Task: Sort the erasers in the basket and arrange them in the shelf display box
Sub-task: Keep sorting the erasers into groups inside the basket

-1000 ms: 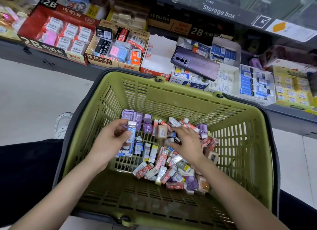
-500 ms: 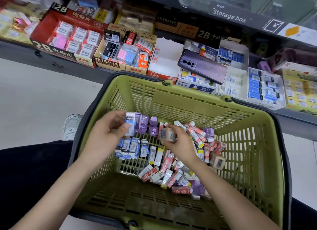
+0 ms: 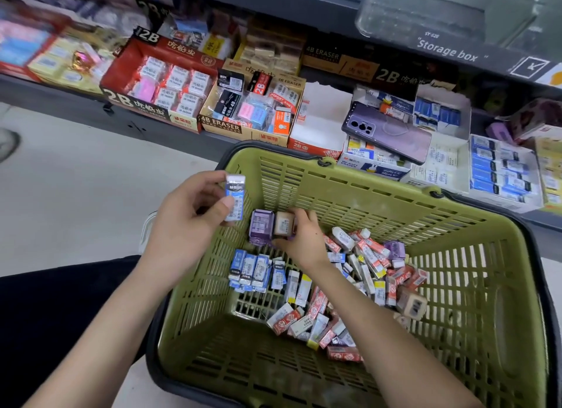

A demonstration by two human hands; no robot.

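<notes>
We look down at a pale shop floor [image 3: 76,176] and a low dark shelf [image 3: 91,112] crowded with cardboard boxes of erasers, with a green plastic basket [image 3: 334,179] in front of it. We see two bare forearms reach into the basket. The left hand [image 3: 188,225] is raised over the basket's left rim, thumb and fingers pinching a blue-and-white eraser [image 3: 234,199] held upright. The right hand [image 3: 304,240] is lower, near the basket's far left corner, its fingers curled round a tan eraser [image 3: 284,223] that touches a block of purple erasers [image 3: 261,226] just beside it. The two hands are apart, each closed on its own eraser. Just below the right hand, we find a neat row of blue erasers [image 3: 251,269] standing side by side on the basket floor. To the right of that wrist and below it, a loose heap of red-and-white erasers [image 3: 365,273], mixed with yellow-tipped and purple ones, spreads over the basket floor. Beyond the basket, on the shelf, we see a white display box [image 3: 319,121] with a red front edge. To its right, a purple phone [image 3: 386,132] lies camera side up across other boxes. To its left stands a box marked 4B ERASER [image 3: 252,109], then a red box marked 2B [image 3: 158,85] with wrapped white and pink erasers. At far right is a box of blue-sleeved erasers [image 3: 501,170]. Above, a shelf edge reads "Storage box" [image 3: 447,53].
</notes>
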